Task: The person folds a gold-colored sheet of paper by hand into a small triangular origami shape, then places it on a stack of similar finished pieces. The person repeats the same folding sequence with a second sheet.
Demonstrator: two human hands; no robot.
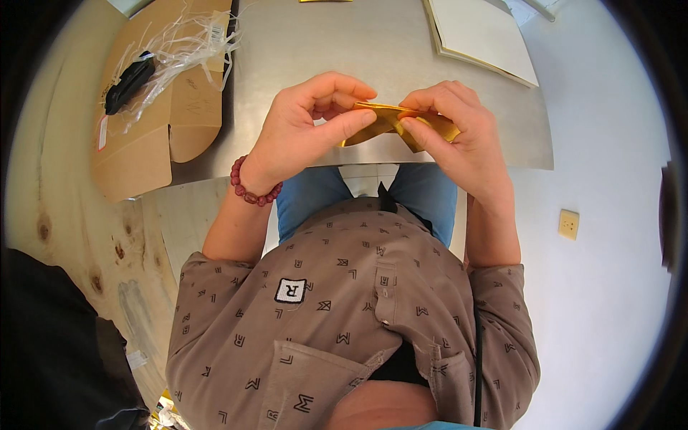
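A folded sheet of shiny gold paper (387, 115) is held up between my two hands, just above the near edge of the metal table (308, 43). My left hand (304, 129) has its thumb on the paper's left part, with the fingers curved behind and above it. At the paper's right part, my right hand (462, 132) pinches it between thumb and fingers. The paper has pointed flaps hanging below its creased upper edge. Some of its right side is hidden behind my right thumb and fingers. A dark red bead bracelet (251, 188) circles my left wrist.
At the left stands a cardboard box (190, 115) with clear plastic strips (175, 54) and a black object (130, 82) on it. A stack of white sheets (484, 39) lies far right. Another gold piece (326, 1) shows at the far edge of view.
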